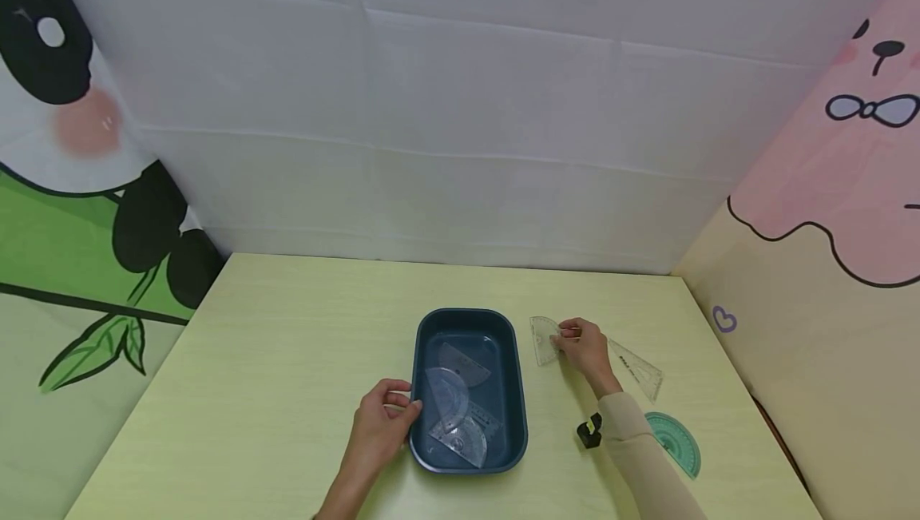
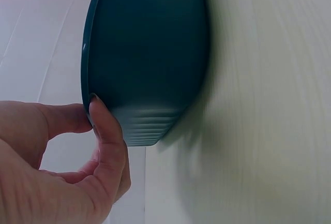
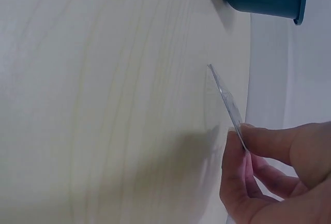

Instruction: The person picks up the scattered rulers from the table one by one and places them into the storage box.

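Beige sleeve point(image 1: 647, 464) of the right arm lies nearest the head camera, near right of the tub. Navy tub point(image 1: 513, 400) taken as landmark; sits on the counter point(image 1: 302, 344). Inside it: overlapping clear protractors point(image 1: 443, 394) and other transparent pieces, outlines hard to separate.

Left grip point(image 1: 381, 420): bare thumb and fingers pinch the tub's left rim. Right grip point(image 1: 586, 351): narrow, holding a thin clear piece, probably a half-round protractor point(image 1: 542, 340), right of the tub and apart from its wall. Right wrist view shows that piece nearly edge-on and tilted; I cannot tell whether its low edge touches the counter. Farther right of the tub, past the right grip: a clear set square point(image 1: 640, 368). Near right of the tub: a green protractor point(image 1: 676, 446), partly behind the sleeve.

Handling notes, my judgement. Step in hand reads as picking up the thin piece. I would pinch a little deeper than the margin, thumb flat against the fingertips, since smooth plastic could pivot or slip. Raise it straight, without scraping, and clear of the set square. Light pressure only; the sheet may flex. Left pinch should steady the tub, not pull it. If the piece goes over the rim, tip it flat and release low.
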`<action>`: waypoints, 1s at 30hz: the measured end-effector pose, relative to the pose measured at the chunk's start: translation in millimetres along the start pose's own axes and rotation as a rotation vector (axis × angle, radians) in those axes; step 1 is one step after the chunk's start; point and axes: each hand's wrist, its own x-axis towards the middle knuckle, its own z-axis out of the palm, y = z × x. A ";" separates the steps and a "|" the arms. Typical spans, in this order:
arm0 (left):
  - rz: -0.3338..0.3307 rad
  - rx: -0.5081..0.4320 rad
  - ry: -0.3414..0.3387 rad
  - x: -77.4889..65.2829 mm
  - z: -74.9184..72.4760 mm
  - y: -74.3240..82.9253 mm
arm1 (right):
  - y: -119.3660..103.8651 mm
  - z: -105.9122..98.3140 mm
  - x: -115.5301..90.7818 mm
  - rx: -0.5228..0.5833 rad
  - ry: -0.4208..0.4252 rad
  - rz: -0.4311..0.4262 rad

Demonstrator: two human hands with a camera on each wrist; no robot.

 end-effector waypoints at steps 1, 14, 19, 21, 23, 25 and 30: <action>0.004 0.004 0.001 0.0 0.0 -0.2 | -0.2 -0.2 -0.2 0.005 -0.002 0.000; 0.008 0.018 0.003 1.2 1.0 -1.0 | -7.6 -6.6 -1.7 0.114 -0.029 -0.021; 0.006 0.023 0.004 1.1 1.0 -0.6 | -12.4 -9.0 -2.1 0.129 -0.028 -0.044; 0.005 0.023 0.004 0.9 1.0 -0.5 | -14.4 -9.8 -3.0 0.140 -0.031 -0.056; 0.004 0.025 0.005 0.7 1.0 -0.3 | -16.3 -10.7 -4.1 0.149 -0.038 -0.068; 0.003 0.027 0.005 0.4 1.0 -0.2 | -18.5 -11.4 -5.2 0.155 -0.045 -0.078; 0.002 0.028 0.005 -0.1 0.6 0.3 | -28.4 -13.4 -7.8 0.161 -0.054 -0.093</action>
